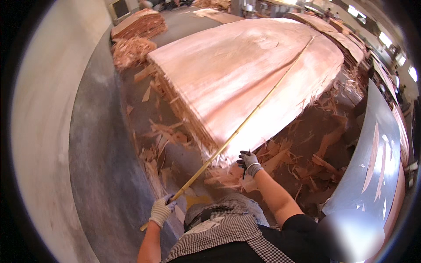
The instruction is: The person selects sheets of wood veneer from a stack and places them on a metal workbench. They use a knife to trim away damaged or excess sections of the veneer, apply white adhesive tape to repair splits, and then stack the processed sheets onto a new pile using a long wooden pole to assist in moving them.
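My left hand, in a pale knit glove, is closed around the lower part of a long yellow bamboo pole. The pole slants away to the far right, lying over a tall stack of reddish wood veneer sheets. By the near corner of that stack is my right hand, gloved with dark fingers. A thin dark tool sticks down from its grip; its exact kind is too small to make out. The right hand is apart from the pole.
Torn veneer scraps litter the floor around the stack. At the far left stands a smaller veneer pile with a heap of shreds. A grey sheet-like surface rises at the right. More veneer stacks line the back right.
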The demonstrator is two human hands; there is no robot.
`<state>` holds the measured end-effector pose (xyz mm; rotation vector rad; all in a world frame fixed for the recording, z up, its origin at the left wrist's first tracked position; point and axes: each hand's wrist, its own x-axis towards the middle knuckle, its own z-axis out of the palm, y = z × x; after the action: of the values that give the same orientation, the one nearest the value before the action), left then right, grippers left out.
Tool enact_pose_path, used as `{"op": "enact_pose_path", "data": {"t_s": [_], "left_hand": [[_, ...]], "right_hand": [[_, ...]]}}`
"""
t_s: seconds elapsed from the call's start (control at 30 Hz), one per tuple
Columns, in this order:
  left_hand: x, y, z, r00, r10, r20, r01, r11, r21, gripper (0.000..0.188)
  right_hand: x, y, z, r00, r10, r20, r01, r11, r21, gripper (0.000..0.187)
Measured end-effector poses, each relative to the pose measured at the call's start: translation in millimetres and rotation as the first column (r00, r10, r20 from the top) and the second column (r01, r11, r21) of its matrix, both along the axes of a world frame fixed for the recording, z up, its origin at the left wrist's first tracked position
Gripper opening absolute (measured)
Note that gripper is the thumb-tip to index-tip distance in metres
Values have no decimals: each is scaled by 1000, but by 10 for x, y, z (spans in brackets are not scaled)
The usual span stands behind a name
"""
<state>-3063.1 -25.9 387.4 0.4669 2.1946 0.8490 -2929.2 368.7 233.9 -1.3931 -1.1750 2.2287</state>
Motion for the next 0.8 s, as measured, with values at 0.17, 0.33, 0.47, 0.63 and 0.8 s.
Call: {"op": "enact_pose_path", "data": {"t_s": [0.17, 0.33, 0.47, 0.63, 0.8], "left_hand": [[-923, 1123, -156, 953, -303, 0, 290, 912, 291, 35], [-1983, 1199, 143, 977, -168, 130, 131, 958, 254, 28], [-2404, 2111, 204, 894, -170, 414, 78, 970, 229, 34], [-2578, 3231, 344, 857, -327, 398, 221, 931, 290, 33], [-2640, 4138, 232, 860, -383, 338, 273, 904, 330, 37]], "right_hand": [[460, 1258, -1661, 877, -466, 115, 451, 883, 134, 26], [-661, -50, -957, 773, -614, 160, 583, 787, 201, 13], [-506, -142, -681, 684, -682, 257, 645, 731, 222, 15], [-680, -180, -590, 643, -735, 216, 756, 654, -25, 13], [-795, -129, -842, 540, -809, 233, 757, 588, 285, 8]]}}
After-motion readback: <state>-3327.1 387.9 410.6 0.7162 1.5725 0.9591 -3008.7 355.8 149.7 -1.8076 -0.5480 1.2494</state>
